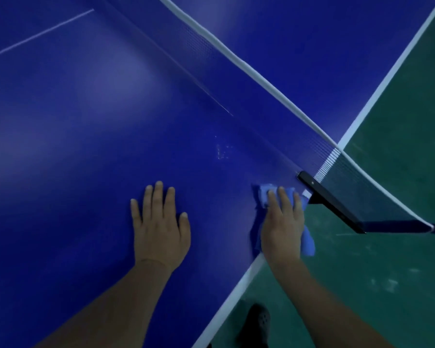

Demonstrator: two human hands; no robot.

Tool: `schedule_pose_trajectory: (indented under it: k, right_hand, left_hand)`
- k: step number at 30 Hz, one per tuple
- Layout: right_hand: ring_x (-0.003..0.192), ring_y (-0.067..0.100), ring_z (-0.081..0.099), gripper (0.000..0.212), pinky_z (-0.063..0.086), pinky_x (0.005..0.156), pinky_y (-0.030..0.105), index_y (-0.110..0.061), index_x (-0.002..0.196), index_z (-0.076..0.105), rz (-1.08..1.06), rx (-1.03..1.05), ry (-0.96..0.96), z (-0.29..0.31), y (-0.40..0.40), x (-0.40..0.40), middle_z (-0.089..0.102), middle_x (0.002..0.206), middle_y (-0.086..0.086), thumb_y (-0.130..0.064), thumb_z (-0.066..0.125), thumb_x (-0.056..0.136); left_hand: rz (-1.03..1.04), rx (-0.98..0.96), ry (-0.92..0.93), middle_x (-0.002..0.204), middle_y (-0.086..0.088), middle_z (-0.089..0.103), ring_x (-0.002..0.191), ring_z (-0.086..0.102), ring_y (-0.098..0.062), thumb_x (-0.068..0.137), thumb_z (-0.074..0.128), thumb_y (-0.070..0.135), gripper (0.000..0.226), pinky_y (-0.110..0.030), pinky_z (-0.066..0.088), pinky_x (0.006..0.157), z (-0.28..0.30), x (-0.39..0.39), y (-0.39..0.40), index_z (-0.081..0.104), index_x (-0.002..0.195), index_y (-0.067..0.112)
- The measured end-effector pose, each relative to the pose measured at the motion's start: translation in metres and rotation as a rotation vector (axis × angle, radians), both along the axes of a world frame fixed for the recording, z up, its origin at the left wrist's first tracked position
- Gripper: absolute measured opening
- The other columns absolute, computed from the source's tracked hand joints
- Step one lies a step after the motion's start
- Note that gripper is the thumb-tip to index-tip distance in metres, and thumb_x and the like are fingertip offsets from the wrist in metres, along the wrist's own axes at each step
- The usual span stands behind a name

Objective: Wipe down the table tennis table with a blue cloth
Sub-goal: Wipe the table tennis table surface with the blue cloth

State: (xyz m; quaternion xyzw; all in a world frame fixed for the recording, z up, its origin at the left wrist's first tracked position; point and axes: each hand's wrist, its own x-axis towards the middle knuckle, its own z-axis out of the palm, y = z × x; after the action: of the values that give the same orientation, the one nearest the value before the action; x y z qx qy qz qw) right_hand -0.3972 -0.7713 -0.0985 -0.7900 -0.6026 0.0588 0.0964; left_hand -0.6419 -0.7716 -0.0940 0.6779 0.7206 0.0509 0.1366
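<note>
The blue table tennis table fills most of the view, its white side line running up the right. A crumpled blue cloth lies on the table near the right edge, close to the net post. My right hand presses flat on the cloth with straight fingers, and part of the cloth hangs over the edge. My left hand rests flat on the bare table surface, fingers spread, about a hand's width left of the cloth.
The net with its white top band crosses diagonally from top middle to the right. Its black clamp post juts off the table edge just beyond the cloth. Green floor lies to the right; a dark shoe shows below.
</note>
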Motion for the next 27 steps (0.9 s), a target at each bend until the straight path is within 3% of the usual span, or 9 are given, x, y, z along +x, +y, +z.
schedule_pose_trajectory:
  k: [4,9,13,15,18,21,23,25,27]
  right_hand:
    - [0.144,0.034,0.026,0.061,0.040,0.106,0.057,-0.014,0.140,0.051,0.346,0.006,-0.035,-0.005,0.013,-0.047,0.048,0.150,0.010,0.003,0.063,0.083]
    - [0.149,0.034,0.023,0.056,0.026,0.117,0.047,-0.016,0.147,0.045,0.507,-0.064,0.126,-0.003,0.092,-0.145,0.038,0.158,0.006,-0.018,0.037,0.091]
    - [0.152,0.035,0.008,0.057,0.013,0.122,0.046,-0.016,0.153,0.034,0.497,-0.063,0.205,0.007,0.178,-0.223,0.023,0.164,0.005,-0.021,0.027,0.097]
    - [0.152,0.033,0.004,0.055,0.007,0.123,0.045,-0.019,0.156,0.027,0.496,-0.091,0.148,0.012,0.226,-0.249,0.016,0.166,0.003,-0.022,0.032,0.101]
    - [0.150,0.032,0.014,0.054,0.015,0.119,0.048,-0.026,0.152,0.033,0.381,-0.065,0.030,0.010,0.282,-0.241,0.023,0.163,-0.001,-0.022,0.037,0.098]
    - [0.147,0.031,0.022,0.055,0.024,0.114,0.051,-0.030,0.148,0.037,0.156,-0.044,-0.026,0.003,0.278,-0.174,0.028,0.160,-0.003,-0.021,0.039,0.094]
    - [0.149,0.032,0.017,0.054,0.018,0.117,0.052,-0.030,0.152,0.031,0.035,-0.096,-0.020,0.003,0.256,-0.139,0.022,0.163,-0.002,-0.023,0.039,0.099]
    - [0.150,0.035,0.014,0.052,0.015,0.117,0.054,-0.028,0.153,0.031,0.051,-0.097,-0.025,0.004,0.240,-0.147,0.021,0.164,0.000,-0.027,0.039,0.102]
    - [0.150,0.037,0.013,0.053,0.013,0.116,0.053,-0.027,0.154,0.032,0.258,-0.077,-0.007,0.004,0.248,-0.193,0.021,0.164,0.002,-0.027,0.036,0.101]
  left_hand:
    - [0.017,0.012,0.031,0.162,-0.014,0.024,0.152,0.014,-0.029,0.100,0.021,0.042,0.063,-0.058,0.011,0.120,-0.008,-0.001,0.001,0.031,0.152,0.006]
    - [0.076,0.021,0.042,0.162,-0.017,0.020,0.151,0.017,-0.031,0.099,0.023,0.045,0.066,-0.053,0.007,0.120,-0.010,-0.001,0.001,0.023,0.152,0.004]
    - [0.021,-0.071,0.107,0.163,-0.013,0.020,0.151,0.015,-0.029,0.088,0.051,0.053,0.084,-0.054,0.006,0.119,-0.019,-0.006,0.002,0.026,0.155,0.008]
    - [0.007,-0.085,0.170,0.162,-0.014,0.022,0.153,0.009,-0.028,0.082,0.060,0.055,0.091,-0.054,0.005,0.119,-0.021,-0.007,0.004,0.030,0.153,0.008]
    - [0.031,-0.026,0.148,0.162,-0.014,0.021,0.153,0.007,-0.027,0.096,0.032,0.049,0.069,-0.056,0.010,0.117,-0.017,-0.002,0.007,0.028,0.151,0.007]
    - [0.010,-0.036,0.111,0.161,-0.017,0.025,0.149,0.020,-0.033,0.095,0.029,0.046,0.067,-0.061,0.015,0.115,-0.011,-0.002,0.006,0.028,0.149,0.005]
    - [0.008,-0.051,0.095,0.160,-0.019,0.027,0.149,0.021,-0.035,0.099,0.021,0.046,0.065,-0.062,0.016,0.115,-0.009,-0.002,0.007,0.031,0.148,0.004]
    - [0.011,-0.057,0.102,0.159,-0.020,0.029,0.148,0.023,-0.036,0.099,0.021,0.046,0.066,-0.063,0.016,0.115,-0.009,-0.001,0.007,0.035,0.147,0.003]
    - [0.014,-0.060,0.089,0.158,-0.019,0.030,0.147,0.024,-0.035,0.098,0.024,0.045,0.066,-0.061,0.016,0.115,-0.008,-0.002,0.008,0.038,0.146,0.003]
